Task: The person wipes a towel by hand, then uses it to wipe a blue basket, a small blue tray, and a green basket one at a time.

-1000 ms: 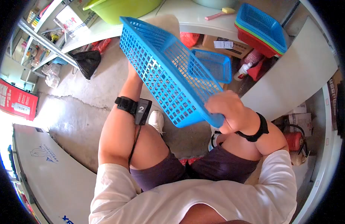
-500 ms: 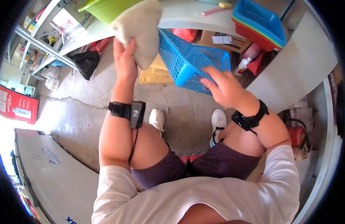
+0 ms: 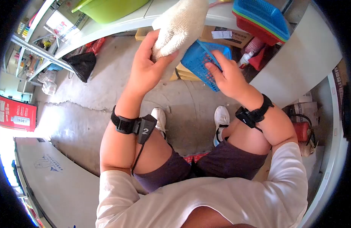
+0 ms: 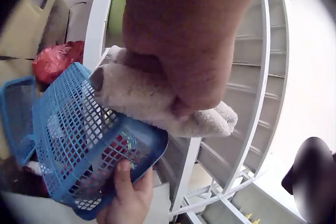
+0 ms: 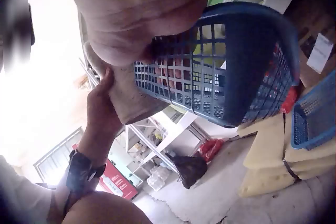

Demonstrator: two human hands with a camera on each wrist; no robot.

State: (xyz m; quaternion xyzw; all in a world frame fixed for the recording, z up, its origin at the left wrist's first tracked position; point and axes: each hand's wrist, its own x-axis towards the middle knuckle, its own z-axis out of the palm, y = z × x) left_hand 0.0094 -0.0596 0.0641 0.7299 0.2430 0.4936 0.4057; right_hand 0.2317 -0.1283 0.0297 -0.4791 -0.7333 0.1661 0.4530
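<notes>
My left hand [image 3: 150, 66] grips a cream terry towel [image 3: 183, 28], bunched up and held in the air beside the basket. The blue plastic basket [image 3: 196, 62], with lattice walls, is tilted on its side in front of me. My right hand [image 3: 232, 79] holds it by the rim, thumb on one face, as the left wrist view also shows. There the towel [image 4: 142, 98] overlaps the basket's rim [image 4: 157, 140]. In the right wrist view the towel [image 5: 128, 98] lies close against the lattice [image 5: 210, 71], partly hidden behind my right wrist.
A second blue basket [image 5: 315, 116] sits low by yellow foam blocks [image 5: 268, 161]. A white bench [image 3: 122, 28] carries a green tub [image 3: 107, 9]. Stacked baskets [image 3: 261, 22] stand at right above a white bottle [image 3: 245, 59]. A black bag [image 3: 82, 64] hangs at left.
The basket, first raised across my front, has come down and turned smaller in view, away from me. The towel, hidden behind it at first, has moved right, up to the basket.
</notes>
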